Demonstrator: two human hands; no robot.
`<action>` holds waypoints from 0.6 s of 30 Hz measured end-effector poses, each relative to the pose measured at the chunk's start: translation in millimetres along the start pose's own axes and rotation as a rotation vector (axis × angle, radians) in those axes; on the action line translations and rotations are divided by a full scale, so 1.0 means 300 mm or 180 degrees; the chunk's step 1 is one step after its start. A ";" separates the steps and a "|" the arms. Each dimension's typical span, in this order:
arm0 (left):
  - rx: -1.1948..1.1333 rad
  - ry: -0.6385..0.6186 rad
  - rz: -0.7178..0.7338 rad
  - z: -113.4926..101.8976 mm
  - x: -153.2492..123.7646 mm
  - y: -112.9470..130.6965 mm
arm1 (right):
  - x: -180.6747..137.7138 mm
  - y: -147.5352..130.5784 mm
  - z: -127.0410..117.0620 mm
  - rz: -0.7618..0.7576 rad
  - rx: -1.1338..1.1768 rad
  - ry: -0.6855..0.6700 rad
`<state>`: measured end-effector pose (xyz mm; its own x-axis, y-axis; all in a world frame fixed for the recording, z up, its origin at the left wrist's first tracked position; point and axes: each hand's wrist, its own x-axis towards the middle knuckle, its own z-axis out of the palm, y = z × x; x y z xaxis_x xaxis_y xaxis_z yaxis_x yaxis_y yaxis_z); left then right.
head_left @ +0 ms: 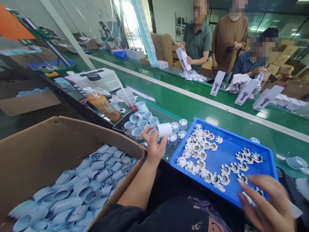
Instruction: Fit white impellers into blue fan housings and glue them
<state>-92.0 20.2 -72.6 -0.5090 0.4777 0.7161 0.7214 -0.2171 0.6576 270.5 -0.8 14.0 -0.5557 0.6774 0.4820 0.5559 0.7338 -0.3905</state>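
Note:
My left hand (154,145) is closed on a pale blue cylindrical housing (164,129), held on its side above the table edge. Just beyond it, several similar housings (139,123) stand upright in rows. My right hand (267,206) hovers over the near right corner of a blue tray (241,151), fingers spread and slightly blurred, touching small white fan-blade parts (200,151) that lie scattered in the tray. Whether the fingers pinch one is unclear.
A cardboard box (36,151) at lower left holds several loose housings. An orange drink bottle (102,103) and plastic cup (126,96) stand behind. A green conveyor (183,100) runs across. Three people work with white cartons (246,91) on its far side.

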 end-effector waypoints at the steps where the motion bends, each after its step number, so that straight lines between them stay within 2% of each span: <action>1: -0.0233 -0.0011 0.0009 0.019 -0.032 0.006 | 0.089 -0.019 0.040 -0.0242 -0.0099 0.0021; 2: -0.0473 -0.0089 0.0057 0.033 -0.062 0.015 | 0.187 -0.037 0.088 -0.0479 -0.0375 -0.0417; 3: -0.0712 -0.0272 0.0160 0.041 -0.088 0.026 | 0.291 -0.053 0.142 -0.0442 -0.0676 -0.1028; 6: -0.1202 -0.1322 0.0686 0.034 -0.132 0.061 | 0.601 -0.072 0.320 -0.0222 -0.0932 -0.1514; 9: -0.1110 -0.2192 0.1049 0.019 -0.140 0.086 | 0.825 -0.064 0.482 0.0034 -0.1131 -0.1887; 11: -0.0806 -0.2479 0.1098 0.021 -0.139 0.095 | 0.905 -0.062 0.569 0.0173 -0.1201 -0.2158; 14: -0.0551 -0.2631 0.0993 0.032 -0.140 0.097 | 0.952 -0.059 0.650 0.0304 -0.1209 -0.2469; 16: -0.0560 -0.2677 0.0897 0.036 -0.140 0.097 | 0.966 -0.038 0.657 0.0397 -0.1198 -0.2508; 18: -0.0634 -0.2719 0.0848 0.034 -0.138 0.099 | 0.980 0.020 0.613 0.0558 -0.1226 -0.2340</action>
<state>-44.7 2.6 -85.2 0.2401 0.8406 0.4855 0.6304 -0.5153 0.5805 -3.2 212.0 9.0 -0.6283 0.7383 -0.2451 0.7691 0.6369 -0.0532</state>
